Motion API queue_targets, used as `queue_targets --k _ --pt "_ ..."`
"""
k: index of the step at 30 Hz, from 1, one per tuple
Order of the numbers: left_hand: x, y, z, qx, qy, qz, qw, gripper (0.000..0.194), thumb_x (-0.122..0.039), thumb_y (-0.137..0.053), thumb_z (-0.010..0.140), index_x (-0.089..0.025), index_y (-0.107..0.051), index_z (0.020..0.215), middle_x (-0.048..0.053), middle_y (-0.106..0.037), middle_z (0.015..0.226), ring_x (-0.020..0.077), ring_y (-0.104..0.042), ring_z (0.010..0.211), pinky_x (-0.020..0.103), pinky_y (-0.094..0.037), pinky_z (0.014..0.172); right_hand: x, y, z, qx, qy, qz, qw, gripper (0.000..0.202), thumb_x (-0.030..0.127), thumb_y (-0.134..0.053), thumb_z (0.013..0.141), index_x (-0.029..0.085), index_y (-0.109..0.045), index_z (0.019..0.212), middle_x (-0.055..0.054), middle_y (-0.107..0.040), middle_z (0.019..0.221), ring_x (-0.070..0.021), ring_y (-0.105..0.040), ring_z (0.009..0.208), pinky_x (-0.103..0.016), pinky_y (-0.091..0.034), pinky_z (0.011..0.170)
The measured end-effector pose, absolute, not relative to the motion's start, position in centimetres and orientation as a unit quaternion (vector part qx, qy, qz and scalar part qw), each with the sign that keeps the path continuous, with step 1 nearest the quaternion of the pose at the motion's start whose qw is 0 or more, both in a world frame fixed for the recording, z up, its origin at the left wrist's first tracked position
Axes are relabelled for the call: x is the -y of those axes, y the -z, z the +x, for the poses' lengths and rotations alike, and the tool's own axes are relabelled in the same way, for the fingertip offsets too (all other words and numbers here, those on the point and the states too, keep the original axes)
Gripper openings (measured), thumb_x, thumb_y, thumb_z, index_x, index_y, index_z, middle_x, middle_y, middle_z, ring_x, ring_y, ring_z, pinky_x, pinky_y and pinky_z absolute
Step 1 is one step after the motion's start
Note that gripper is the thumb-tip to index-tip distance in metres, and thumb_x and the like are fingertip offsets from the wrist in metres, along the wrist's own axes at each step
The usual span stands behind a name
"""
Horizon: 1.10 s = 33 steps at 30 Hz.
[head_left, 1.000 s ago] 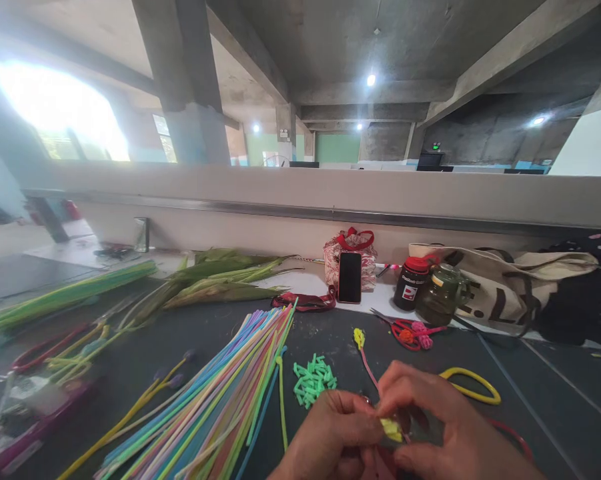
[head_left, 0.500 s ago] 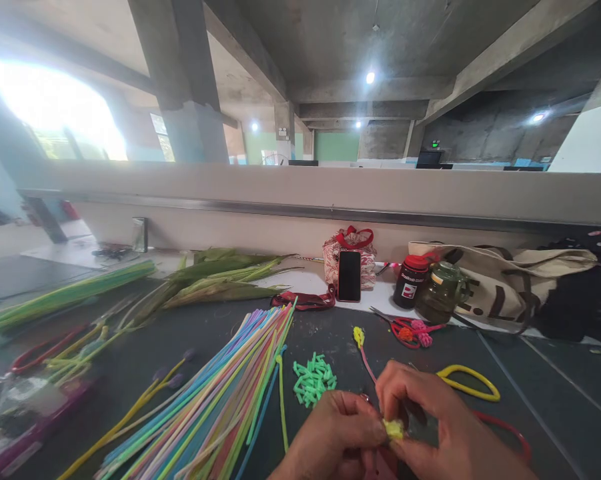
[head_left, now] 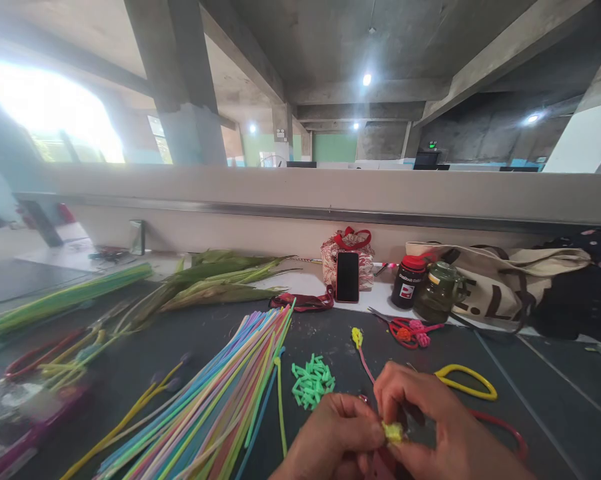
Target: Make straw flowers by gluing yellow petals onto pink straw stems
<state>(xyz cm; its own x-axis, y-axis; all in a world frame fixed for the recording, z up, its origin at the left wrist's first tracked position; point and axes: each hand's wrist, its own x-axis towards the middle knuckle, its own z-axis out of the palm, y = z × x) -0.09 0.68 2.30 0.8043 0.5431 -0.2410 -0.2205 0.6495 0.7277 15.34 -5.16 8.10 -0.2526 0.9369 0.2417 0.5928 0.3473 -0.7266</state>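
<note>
Beyond a low white partition point(head_left: 260, 183), at far left, a window point(head_left: 50, 110) glaring white; next, a thick grey concrete column point(head_left: 170, 73), pale blue low down; overhead, bare concrete beams and a bright round ceiling lamp point(head_left: 367, 79); farther right, a lit green sign point(head_left: 433, 145), too small to read.

Nearer, a matte dark grey tabletop point(head_left: 325, 340), bordered in white along the partition; on its left, a purple plastic tray point(head_left: 40, 430), blurred and cut off, contents hard to make out; then long green leafy husks point(head_left: 220, 273); then a fanned bundle of thin pastel sticks point(head_left: 205, 400), lower ends out of frame; just beside, a loose heap of short mint-green pieces point(head_left: 313, 381).

Near the bottom edge, a left hand point(head_left: 330, 433), thumb and forefinger pinched on a small pale yellow piece point(head_left: 393, 433), partly covered, between both hands and right of centre; just beyond, a thin pink stem point(head_left: 364, 363) with a knobbly yellow head, near end lost behind fingers; opposite, a right hand point(head_left: 435, 417), bent forefinger and thumb closed on the same piece; cannot tell how the lower fingers lie; farther right, a smooth yellow oval loop point(head_left: 487, 393) and a curved red loop point(head_left: 515, 433), the latter partly hidden by the right hand; behind, a cream canvas bag point(head_left: 495, 287), lettering partly blocked by a green-tinted jug point(head_left: 435, 293).
</note>
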Motion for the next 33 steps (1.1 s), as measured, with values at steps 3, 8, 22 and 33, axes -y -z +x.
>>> queue_targets --k 3,8,22,33 --pt "-0.7 -1.7 0.3 -0.206 -0.237 0.342 0.886 0.028 -0.033 -0.080 0.048 -0.011 -0.062 0.051 -0.001 -0.053 0.035 0.0057 -0.043 0.033 0.017 -0.026 0.038 5.3 -8.1 15.7 0.743 -0.279 -0.509 0.332 0.028 0.000 -0.062 0.061 0.023 -0.051 0.074 0.004 -0.055 0.079 -0.0130 -0.052 0.073 -0.022 -0.040 0.066" --pt "-0.9 -1.8 1.0 -0.203 -0.322 0.302 0.874 0.034 -0.037 -0.081 0.042 -0.012 -0.058 0.050 -0.003 -0.049 0.033 0.0047 -0.040 0.032 0.017 -0.026 0.038 5.1 -7.8 16.2 0.715 -0.282 -0.521 0.371 0.062 0.009 -0.072 0.055 0.030 -0.054 0.110 -0.001 -0.060 0.099 -0.0198 -0.056 0.081 -0.027 -0.045 0.071" --pt "0.0 -3.2 0.9 -0.390 -0.448 0.450 0.666 0.014 -0.027 -0.066 0.061 -0.015 -0.059 0.060 -0.002 -0.056 0.041 0.0080 -0.045 0.034 0.018 -0.036 0.038 3.1 -6.0 15.2 0.591 -0.420 -0.517 0.456 0.044 0.023 -0.064 0.060 0.023 -0.056 0.104 0.001 -0.057 0.085 -0.0143 -0.053 0.066 -0.025 -0.044 0.059" --pt "0.1 -4.0 -1.3 -0.312 -0.576 0.742 0.141 0.014 -0.009 -0.055 0.074 -0.022 -0.062 0.073 -0.001 -0.065 0.066 0.0097 -0.060 0.060 0.017 -0.041 0.058 2.7 -2.6 12.8 0.481 -0.485 -0.448 0.577 0.058 0.016 -0.070 0.054 0.024 -0.051 0.108 0.000 -0.056 0.089 -0.0148 -0.052 0.071 -0.027 -0.042 0.064"
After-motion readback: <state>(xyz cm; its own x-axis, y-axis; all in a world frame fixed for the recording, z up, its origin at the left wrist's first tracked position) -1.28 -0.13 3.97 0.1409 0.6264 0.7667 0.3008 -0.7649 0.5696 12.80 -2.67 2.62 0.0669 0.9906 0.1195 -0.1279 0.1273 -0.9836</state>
